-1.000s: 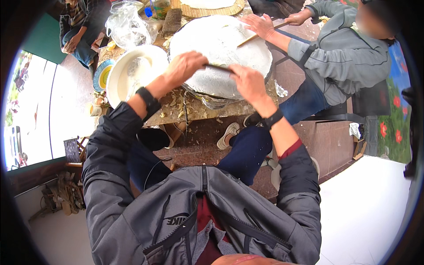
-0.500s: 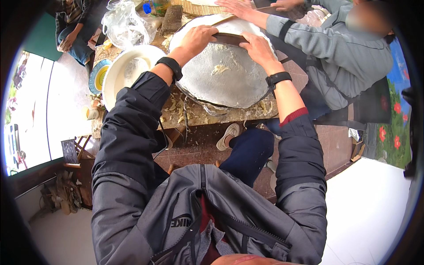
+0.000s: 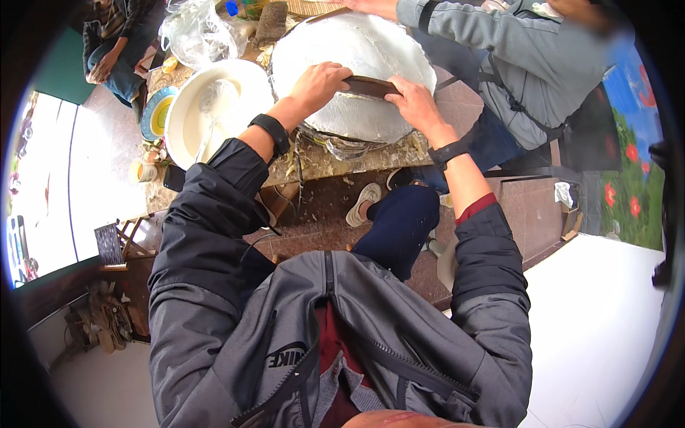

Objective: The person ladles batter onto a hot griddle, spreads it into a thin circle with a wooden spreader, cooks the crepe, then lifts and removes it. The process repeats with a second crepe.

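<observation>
Across the near part of a large round griddle [image 3: 335, 44] I hold a dark, flat scraper strip [image 3: 369, 87] by its two ends. My left hand [image 3: 322, 87] is closed on the left end, and my right hand [image 3: 417, 105] pinches the right end. A thin, pale layer of batter coats the griddle. Left of it stands a white basin [image 3: 262, 90] of pale liquid, with a light utensil handle [image 3: 206, 140] leaning inside.
A co-worker in a grey top [image 3: 531, 89] sits at the right, one arm stretched along the griddle's far side. Left lie a clear plastic bag [image 3: 196, 32] and a blue-rimmed plate [image 3: 148, 125]. Scraps litter the wooden table [image 3: 335, 167]. Another person's hands [image 3: 103, 70] rest far left.
The scraper and both my hands have come nearer across the griddle. The batter clump seen before on the near side no longer shows. The view has shifted slightly; the co-worker leans differently.
</observation>
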`<state>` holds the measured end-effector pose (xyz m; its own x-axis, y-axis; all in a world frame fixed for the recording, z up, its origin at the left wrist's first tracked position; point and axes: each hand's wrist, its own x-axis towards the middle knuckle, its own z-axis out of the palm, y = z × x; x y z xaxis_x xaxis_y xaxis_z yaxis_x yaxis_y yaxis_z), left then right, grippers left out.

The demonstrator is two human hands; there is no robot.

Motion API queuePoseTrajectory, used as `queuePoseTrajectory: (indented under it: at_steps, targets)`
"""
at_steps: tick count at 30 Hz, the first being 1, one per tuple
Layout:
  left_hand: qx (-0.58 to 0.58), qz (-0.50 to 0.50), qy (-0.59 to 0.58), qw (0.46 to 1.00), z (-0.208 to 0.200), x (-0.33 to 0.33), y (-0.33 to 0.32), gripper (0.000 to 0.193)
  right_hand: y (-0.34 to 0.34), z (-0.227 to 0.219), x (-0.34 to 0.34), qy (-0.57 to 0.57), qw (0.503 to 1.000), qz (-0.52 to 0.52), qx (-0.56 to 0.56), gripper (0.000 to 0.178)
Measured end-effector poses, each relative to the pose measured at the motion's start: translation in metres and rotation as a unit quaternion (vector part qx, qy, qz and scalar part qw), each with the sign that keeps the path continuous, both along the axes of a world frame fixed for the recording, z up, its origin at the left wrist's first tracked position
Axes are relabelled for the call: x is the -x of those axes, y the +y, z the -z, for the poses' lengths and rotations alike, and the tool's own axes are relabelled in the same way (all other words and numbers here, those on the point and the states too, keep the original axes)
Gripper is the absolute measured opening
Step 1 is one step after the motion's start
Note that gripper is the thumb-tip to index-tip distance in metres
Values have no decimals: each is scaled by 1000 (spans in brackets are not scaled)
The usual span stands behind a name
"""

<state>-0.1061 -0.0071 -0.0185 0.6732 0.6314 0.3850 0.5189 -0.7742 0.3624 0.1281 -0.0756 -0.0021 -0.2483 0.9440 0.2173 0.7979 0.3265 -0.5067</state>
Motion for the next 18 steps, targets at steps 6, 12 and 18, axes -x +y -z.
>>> queuePoseTrajectory:
  at_steps: [6,12,18]
  targets:
    - [5,7,-15,1000,3,12,-27,20,-28,0,11,-9,1000,1,3,22]
    - [18,8,-16,1000,4,20,-48,20,-48,-1,19,-15,1000,-7,1,21]
    - [24,9,-6,1000,3,24,-63,19,-64,1,22,-3,1000,0,20,20]
